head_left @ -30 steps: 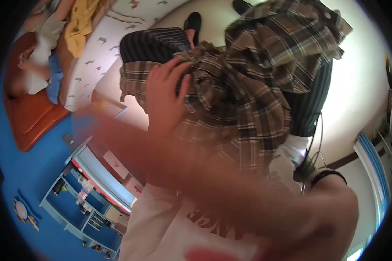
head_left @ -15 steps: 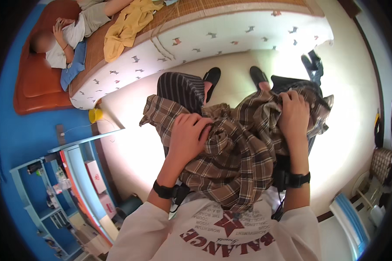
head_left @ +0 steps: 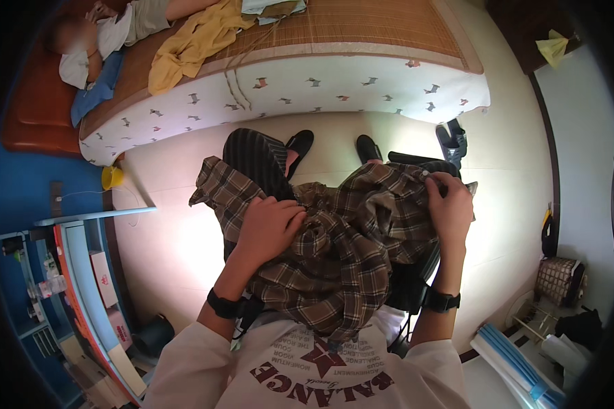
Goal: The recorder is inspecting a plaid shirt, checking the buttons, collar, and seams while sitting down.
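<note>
A brown plaid shirt (head_left: 351,262) lies bunched over my lap, covering part of my dark striped trousers (head_left: 251,153). My left hand (head_left: 269,228) rests on its left part, fingers bent and together, gripping the cloth near a rolled-up fold. Over my right knee, the thumb and forefinger of my right hand (head_left: 451,208) are closed on the shirt's edge. A small pale spot, perhaps a button, shows just by those fingertips. Part of the cloth under both palms is hidden.
Ahead stands a bed (head_left: 361,34) with a mat, a yellow garment (head_left: 191,48) and a person (head_left: 116,34) lying on it. Black slippers (head_left: 299,146) are on my feet. A blue shelf (head_left: 89,273) stands left; a checked bag (head_left: 556,281) sits right.
My right hand has shifted from lying over the bunched cloth to a pinch at the shirt's edge. My left hand keeps its hold. The whole view has tilted and moved rightward.
</note>
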